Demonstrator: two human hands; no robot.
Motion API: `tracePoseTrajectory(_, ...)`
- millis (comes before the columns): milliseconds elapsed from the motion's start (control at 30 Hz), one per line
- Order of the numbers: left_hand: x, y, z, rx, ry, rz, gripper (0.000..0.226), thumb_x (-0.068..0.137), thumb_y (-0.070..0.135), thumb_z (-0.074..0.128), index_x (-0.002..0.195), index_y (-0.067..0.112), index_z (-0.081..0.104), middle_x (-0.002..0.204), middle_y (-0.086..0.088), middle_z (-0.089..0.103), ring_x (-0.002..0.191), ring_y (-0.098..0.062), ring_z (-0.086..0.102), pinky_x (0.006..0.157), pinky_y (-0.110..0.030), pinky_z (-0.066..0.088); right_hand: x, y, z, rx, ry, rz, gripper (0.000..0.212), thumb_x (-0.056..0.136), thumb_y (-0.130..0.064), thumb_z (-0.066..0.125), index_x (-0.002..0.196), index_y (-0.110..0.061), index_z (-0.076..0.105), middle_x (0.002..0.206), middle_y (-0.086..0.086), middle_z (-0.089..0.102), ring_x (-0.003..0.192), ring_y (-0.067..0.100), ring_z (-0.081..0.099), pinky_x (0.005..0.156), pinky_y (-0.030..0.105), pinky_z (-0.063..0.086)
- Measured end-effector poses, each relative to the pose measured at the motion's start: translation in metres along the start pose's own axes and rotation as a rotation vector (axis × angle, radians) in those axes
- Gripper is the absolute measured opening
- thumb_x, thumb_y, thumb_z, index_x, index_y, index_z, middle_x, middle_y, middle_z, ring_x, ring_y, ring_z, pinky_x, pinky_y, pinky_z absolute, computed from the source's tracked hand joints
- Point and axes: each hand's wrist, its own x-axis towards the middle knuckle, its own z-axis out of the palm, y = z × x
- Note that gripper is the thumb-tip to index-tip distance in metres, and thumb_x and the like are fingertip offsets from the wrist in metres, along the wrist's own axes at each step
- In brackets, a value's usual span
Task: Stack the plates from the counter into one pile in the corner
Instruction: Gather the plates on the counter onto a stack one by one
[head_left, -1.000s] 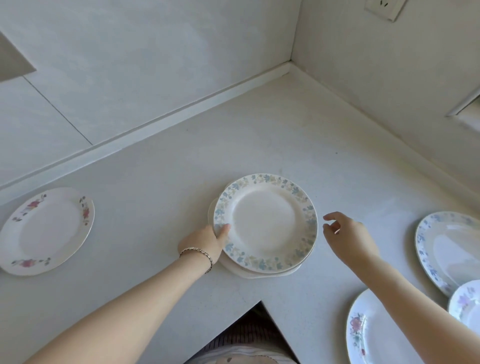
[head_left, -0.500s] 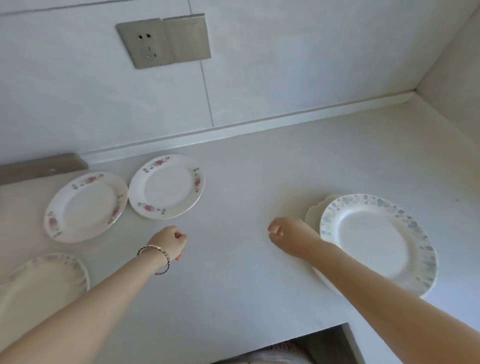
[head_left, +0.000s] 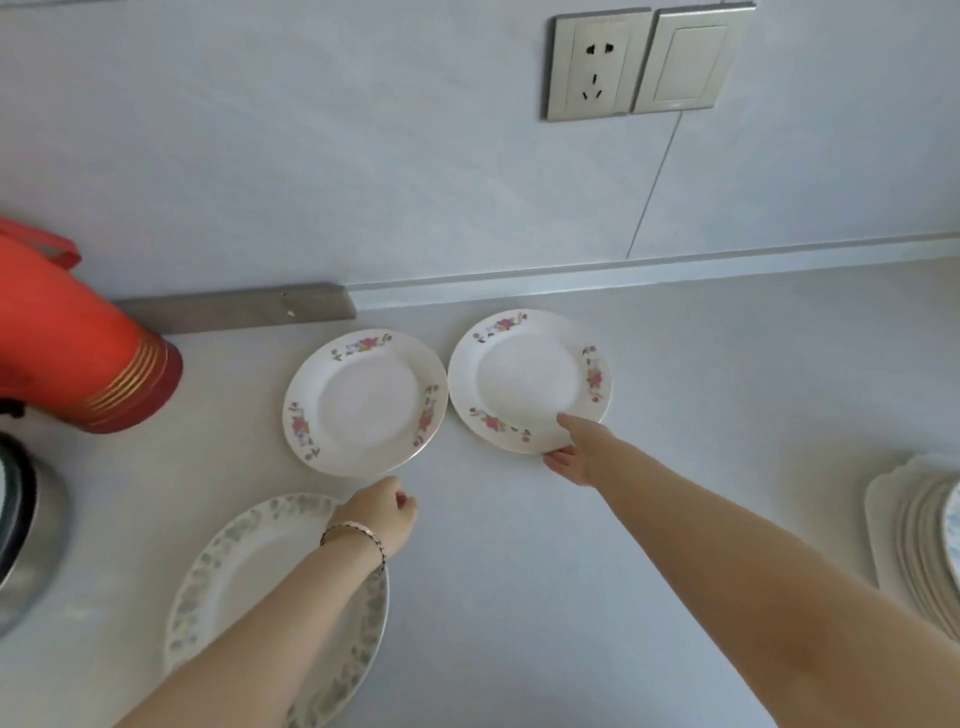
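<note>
Two white plates with pink flowers lie side by side near the back wall, the left one (head_left: 366, 402) and the right one (head_left: 524, 376). My right hand (head_left: 579, 449) pinches the near rim of the right plate, thumb on top and fingers under the edge. My left hand (head_left: 387, 514) hovers loosely curled and holding nothing just below the left plate, above a larger plate with a grey leaf border (head_left: 249, 587). The pile of plates (head_left: 924, 530) shows at the right edge, partly cut off.
A red thermos (head_left: 78, 358) stands at the left, with a steel pot (head_left: 26, 525) below it at the frame edge. A wall socket (head_left: 597, 65) and switch sit above the counter (head_left: 727, 389). A metal strip (head_left: 234, 312) runs along the wall base.
The view swung left from the pile. My right hand reached forward and took the rim of the right flowered plate. My left hand moved up toward the left flowered plate.
</note>
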Motion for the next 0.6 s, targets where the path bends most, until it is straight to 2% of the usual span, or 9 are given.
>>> tracePoseTrajectory(100,0.006,-0.006,0.006,-0.028,-0.046,0.012,0.03,0.091,0.023,0.04,0.062,0.021,0.034,0.064,0.003,0.044,0.073,-0.022,0.048,0.067,-0.027,0.035,0.012,0.007,0.004,0.048,0.074,-0.029,0.039,0.092,-0.003,0.05,0.131,0.0,0.044,0.115,0.017,0.063,0.117,0.031,0.057,0.086,0.036,0.049)
tracePoseTrajectory(200,0.006,-0.004,0.011,-0.054,-0.079,0.014,0.029,0.091,0.023,0.04,0.063,0.023,0.036,0.066,0.004,0.048,0.073,-0.021,0.05,0.066,-0.027,0.037,0.014,0.011,-0.004,0.131,0.085,-0.091,0.033,0.091,0.006,0.049,0.124,0.008,0.049,0.117,0.022,0.061,0.113,0.035,0.058,0.089,0.041,0.049)
tracePoseTrajectory(300,0.003,0.004,0.016,-0.056,-0.1,0.016,0.028,0.091,0.022,0.04,0.063,0.022,0.036,0.063,0.005,0.048,0.072,-0.021,0.05,0.066,-0.027,0.037,0.007,0.008,-0.026,0.136,0.087,-0.175,0.024,0.089,0.009,0.05,0.112,0.007,0.055,0.091,0.018,0.062,0.086,0.032,0.062,0.081,0.04,0.052)
tracePoseTrajectory(467,-0.009,0.038,0.028,-0.075,-0.088,0.045,0.027,0.09,0.019,0.04,0.063,0.02,0.037,0.063,0.002,0.048,0.064,-0.021,0.049,0.061,-0.026,0.036,-0.018,0.0,-0.097,0.098,0.04,-0.234,0.01,0.087,0.011,0.051,0.087,0.004,0.057,0.082,0.017,0.062,0.075,0.028,0.062,0.051,0.031,0.059)
tracePoseTrajectory(600,-0.029,0.089,0.048,-0.05,-0.057,0.091,0.031,0.09,0.018,0.041,0.06,0.02,0.034,0.062,0.004,0.045,0.071,-0.024,0.047,0.064,-0.026,0.034,-0.054,-0.009,-0.179,0.092,-0.049,-0.292,0.016,0.089,0.009,0.048,0.084,-0.001,0.06,0.075,0.013,0.07,0.062,0.021,0.07,0.048,0.024,0.058)
